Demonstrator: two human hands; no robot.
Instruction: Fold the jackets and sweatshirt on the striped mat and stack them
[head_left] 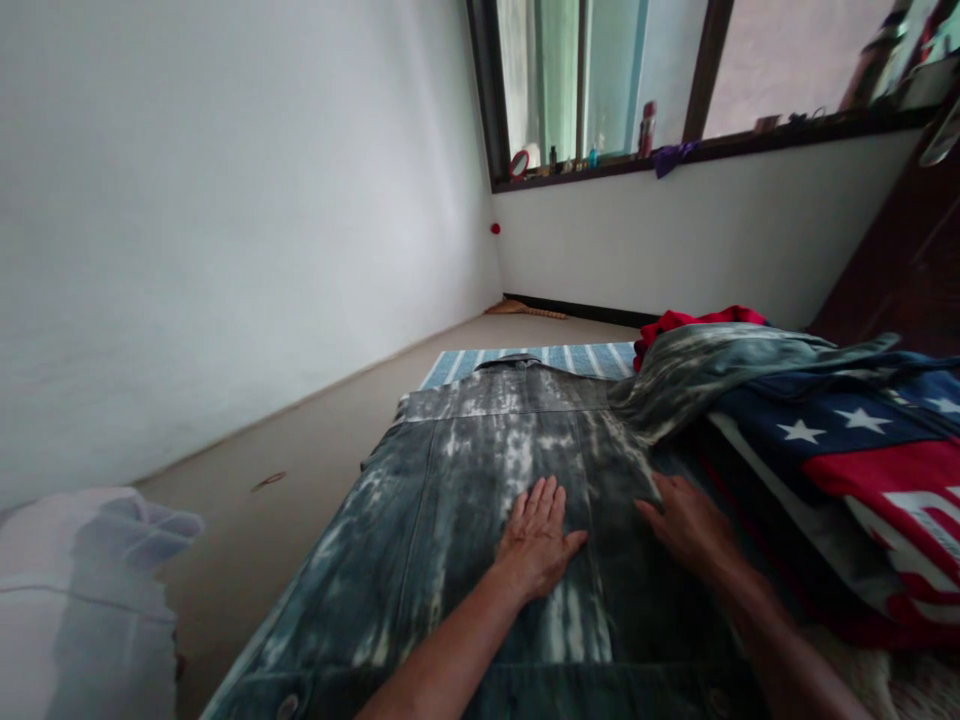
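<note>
A dark grey-green denim jacket [480,470] with whitish faded streaks lies spread out, back side up, its collar at the far end. My left hand [536,540] rests flat on the middle of its back, fingers stretched out and thumb apart. Along the jacket's right edge, just below the sleeve seam, is my right hand [686,520], its thumb spread from the fingers. The fingertips there are partly hard to make out, and I see nothing held. The jacket's right sleeve [705,360] is stretched out over a pile of clothes.
On the right lie folded clothes, one a navy and red garment [832,430] with white stars. A blue striped cloth [540,358] shows beneath the jacket. White fabric [90,600] hangs at the lower left. Small bottles stand on the windowsill [600,168].
</note>
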